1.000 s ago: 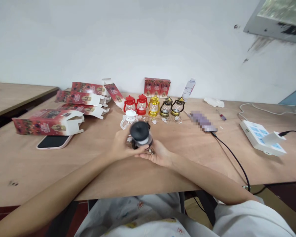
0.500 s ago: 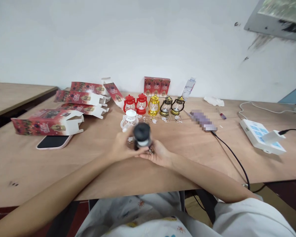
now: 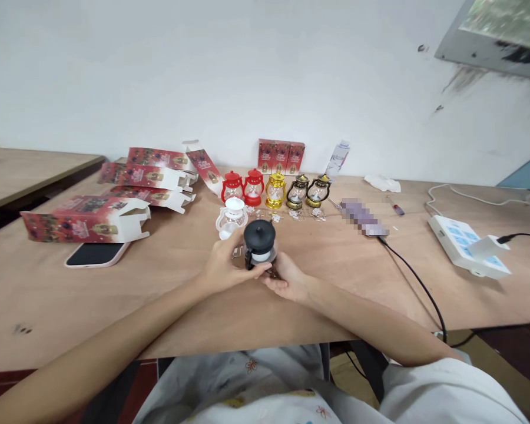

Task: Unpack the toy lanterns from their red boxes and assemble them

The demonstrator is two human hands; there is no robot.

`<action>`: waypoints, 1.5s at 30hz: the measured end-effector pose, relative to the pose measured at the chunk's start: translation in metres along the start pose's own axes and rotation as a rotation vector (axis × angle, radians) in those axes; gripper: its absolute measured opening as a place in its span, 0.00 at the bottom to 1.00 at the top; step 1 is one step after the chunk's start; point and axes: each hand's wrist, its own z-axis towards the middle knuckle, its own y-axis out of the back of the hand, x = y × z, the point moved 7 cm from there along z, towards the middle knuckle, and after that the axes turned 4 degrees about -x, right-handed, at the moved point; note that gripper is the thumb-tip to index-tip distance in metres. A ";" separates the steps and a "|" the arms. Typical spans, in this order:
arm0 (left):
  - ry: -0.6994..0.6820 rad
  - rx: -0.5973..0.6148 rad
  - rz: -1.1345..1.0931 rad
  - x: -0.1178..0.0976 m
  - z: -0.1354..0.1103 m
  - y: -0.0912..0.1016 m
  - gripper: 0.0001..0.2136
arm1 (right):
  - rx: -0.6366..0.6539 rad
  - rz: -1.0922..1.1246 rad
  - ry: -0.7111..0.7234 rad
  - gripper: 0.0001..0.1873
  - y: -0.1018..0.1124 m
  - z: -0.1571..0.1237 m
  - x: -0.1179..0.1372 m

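Between my two hands is a small black lantern (image 3: 259,237) with a clear globe, its black cap facing up toward me. My left hand (image 3: 225,265) grips it from the left, thumb across the front. From the right, my right hand (image 3: 289,280) wraps its lower part; the base is mostly hidden by the fingers. Just beyond them stands a white lantern (image 3: 232,217). Behind it is a row with red lanterns (image 3: 253,187), a gold lantern (image 3: 275,191) and bronze-coloured lanterns (image 3: 297,192). Small wire and white pieces (image 3: 294,215) lie before that row.
Red printed boxes (image 3: 75,221) lie at the left, near a phone (image 3: 97,254). Three upright boxes (image 3: 281,156) and a plastic bottle (image 3: 338,160) stand by the wall. To the right are a blurred-out device (image 3: 364,218) with a black cable (image 3: 417,282) and a white power strip (image 3: 466,244).
The black lantern has shifted slightly right and toward me, with both hands still around it. Its cap, blurred before, is now sharp.
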 end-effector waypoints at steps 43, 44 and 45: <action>0.228 -0.394 -0.143 0.027 0.016 0.042 0.19 | 0.049 -1.553 0.223 0.04 -0.041 0.058 0.126; 0.233 -0.385 -0.150 0.029 0.016 0.041 0.20 | 0.046 -1.579 0.230 0.04 -0.042 0.054 0.130; 0.239 -0.371 -0.163 0.030 0.016 0.040 0.21 | 0.050 -1.612 0.252 0.04 -0.044 0.048 0.136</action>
